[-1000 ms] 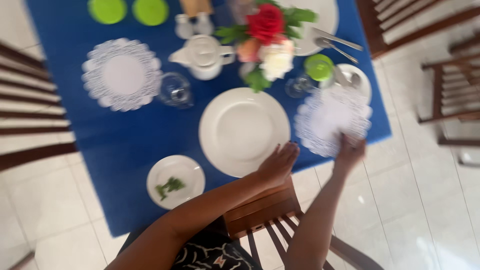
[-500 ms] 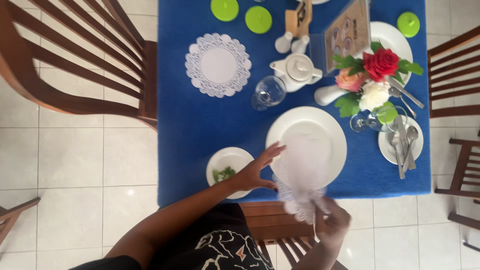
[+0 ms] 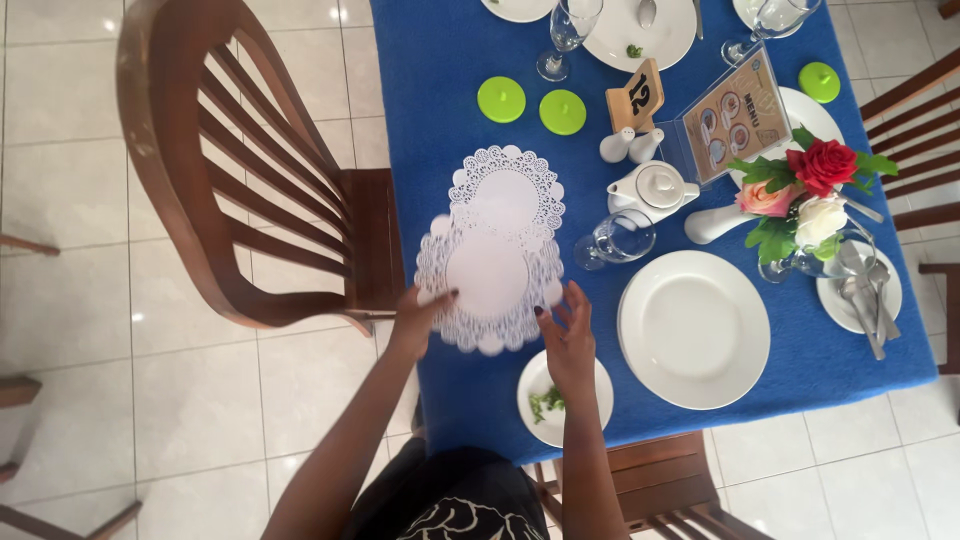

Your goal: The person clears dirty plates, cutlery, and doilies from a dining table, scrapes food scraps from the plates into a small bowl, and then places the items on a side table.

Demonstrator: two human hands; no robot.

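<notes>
A white lace paper doily (image 3: 487,280) lies on the blue tablecloth (image 3: 440,120), overlapping the near edge of a second doily (image 3: 505,195) behind it. My left hand (image 3: 420,315) pinches the near doily's left edge, thumb on top. My right hand (image 3: 570,335) rests at its lower right edge with fingers spread, holding nothing. Under my right wrist sits a small white plate (image 3: 540,405) with green herbs on it.
Right of the doilies are a tipped glass (image 3: 615,240), a white teapot (image 3: 655,187), a large white plate (image 3: 693,328) and a flower vase (image 3: 800,200). Green coasters (image 3: 501,99), shakers (image 3: 630,147) and a menu stand (image 3: 735,115) stand farther back. A wooden chair (image 3: 250,180) is left.
The view has shifted left. The doily my right hand carried near the large plate now lies flat by the other doily, with my left hand on its edge.
</notes>
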